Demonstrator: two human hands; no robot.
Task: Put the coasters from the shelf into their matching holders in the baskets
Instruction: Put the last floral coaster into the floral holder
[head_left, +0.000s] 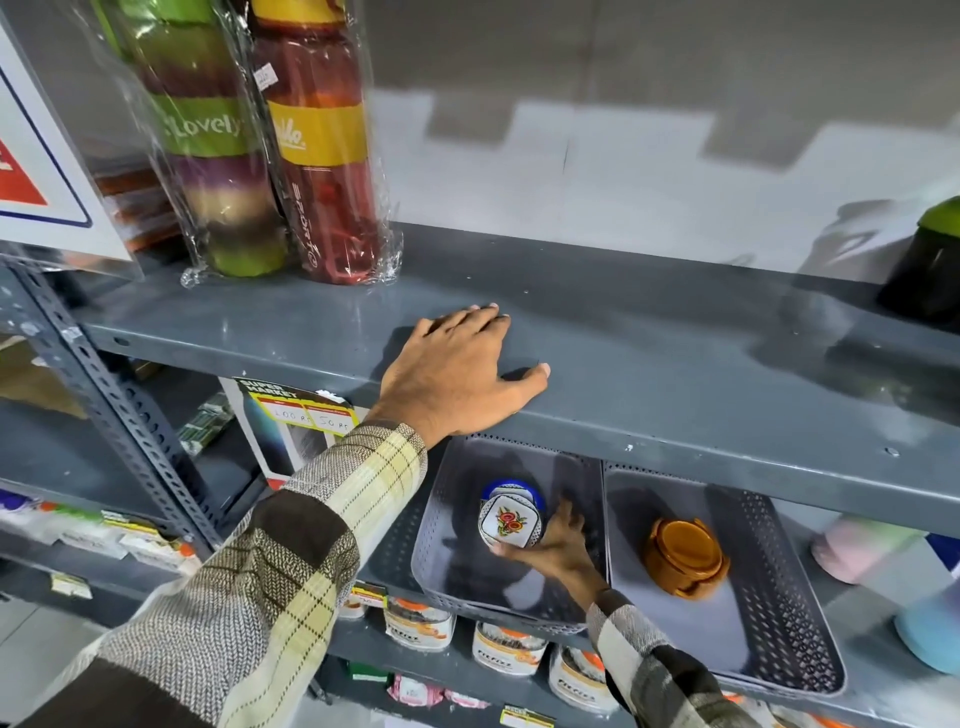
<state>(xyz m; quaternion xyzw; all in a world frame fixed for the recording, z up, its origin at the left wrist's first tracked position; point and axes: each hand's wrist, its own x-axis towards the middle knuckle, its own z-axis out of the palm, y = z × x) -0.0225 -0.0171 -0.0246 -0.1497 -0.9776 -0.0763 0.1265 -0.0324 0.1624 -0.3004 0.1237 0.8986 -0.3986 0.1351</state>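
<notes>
My left hand (457, 371) lies flat, palm down, on the grey upper shelf (675, 358), fingers spread, holding nothing. Below it, my right hand (558, 545) reaches into the left grey basket (441, 566) and grips a white flower-patterned coaster (509, 521) standing in a blue-rimmed holder (511, 488). The right grey basket (779, 597) holds an orange-brown holder filled with orange-brown coasters (683, 556). No loose coaster shows on the upper shelf.
Wrapped bottles (270, 140) stand at the upper shelf's left, a dark green-lidded container (927, 270) at its right. A slotted steel upright (109, 395) runs down the left. Jars (509, 649) sit under the baskets, pastel tumblers (930, 623) to their right.
</notes>
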